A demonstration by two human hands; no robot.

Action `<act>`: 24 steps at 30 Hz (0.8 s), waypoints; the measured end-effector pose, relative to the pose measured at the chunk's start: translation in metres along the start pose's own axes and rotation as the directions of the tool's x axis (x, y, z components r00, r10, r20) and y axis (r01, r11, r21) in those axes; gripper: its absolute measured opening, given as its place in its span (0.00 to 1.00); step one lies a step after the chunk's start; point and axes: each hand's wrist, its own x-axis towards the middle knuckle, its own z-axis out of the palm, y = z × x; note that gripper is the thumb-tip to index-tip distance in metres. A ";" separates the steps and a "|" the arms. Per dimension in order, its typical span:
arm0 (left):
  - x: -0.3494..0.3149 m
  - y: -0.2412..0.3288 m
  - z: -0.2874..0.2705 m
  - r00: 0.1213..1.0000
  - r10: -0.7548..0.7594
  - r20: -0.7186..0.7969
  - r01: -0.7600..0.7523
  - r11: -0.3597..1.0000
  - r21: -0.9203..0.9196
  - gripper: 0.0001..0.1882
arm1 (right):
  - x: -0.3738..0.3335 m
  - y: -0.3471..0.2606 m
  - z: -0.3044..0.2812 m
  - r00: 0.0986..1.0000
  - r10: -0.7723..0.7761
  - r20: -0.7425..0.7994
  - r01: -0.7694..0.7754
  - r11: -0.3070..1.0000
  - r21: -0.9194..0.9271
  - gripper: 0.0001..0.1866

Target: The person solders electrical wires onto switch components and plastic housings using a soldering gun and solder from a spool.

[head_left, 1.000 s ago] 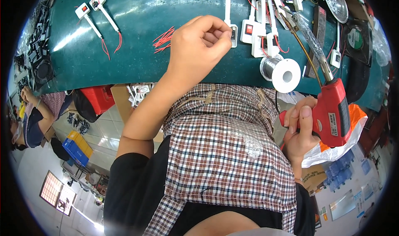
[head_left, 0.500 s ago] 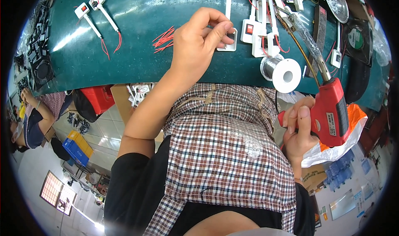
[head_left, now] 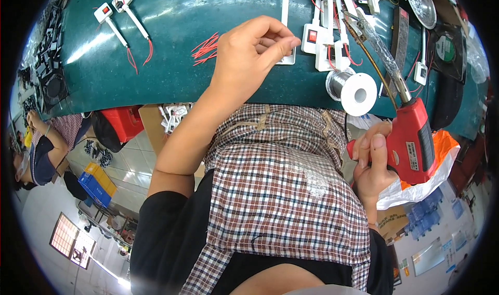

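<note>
My left hand [head_left: 244, 56] hovers over the green table with thumb and fingertips pressed together; whatever they pinch is hidden. Behind and under the fingers lies a white plastic switch housing [head_left: 289, 61] with a long white stem [head_left: 285, 4], mostly covered by my hand. In my right hand [head_left: 375, 162] is a red soldering gun [head_left: 412, 144], fingers wrapped round its grip, its metal barrel slanting up and left over the table. Short red wires [head_left: 207, 49] lie in a loose bunch left of my left hand.
A spool of solder wire [head_left: 358, 94] stands near the table's front edge. White switch pieces with red rockers [head_left: 312, 36] are heaped behind it. Two more wired switches [head_left: 104, 14] lie at the far left. At the right are a dark fan [head_left: 446, 49] and a metal dish [head_left: 420, 4].
My left fingertips have come slightly nearer and to the right, covering more of the housing. The soldering gun has shifted a little to the left in my right hand.
</note>
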 end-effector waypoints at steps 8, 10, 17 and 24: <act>-0.004 -0.004 -0.004 0.991 0.118 0.064 -0.120 0.992 0.030 0.05 | -0.002 0.002 -0.002 1.000 0.006 0.007 -0.006 1.000 -0.021 0.07; -0.005 -0.002 -0.003 0.990 0.125 0.072 -0.130 0.989 0.076 0.05 | -0.003 0.002 -0.001 1.000 0.017 -0.006 -0.017 0.999 -0.036 0.07; -0.004 0.004 -0.003 0.985 0.136 0.107 -0.157 0.962 0.224 0.05 | -0.004 0.002 -0.001 1.000 0.012 -0.015 -0.012 0.999 -0.034 0.07; -0.003 0.003 -0.001 0.998 0.061 0.014 -0.061 0.997 0.050 0.05 | -0.004 0.003 -0.002 1.000 0.021 0.003 -0.021 0.999 -0.036 0.07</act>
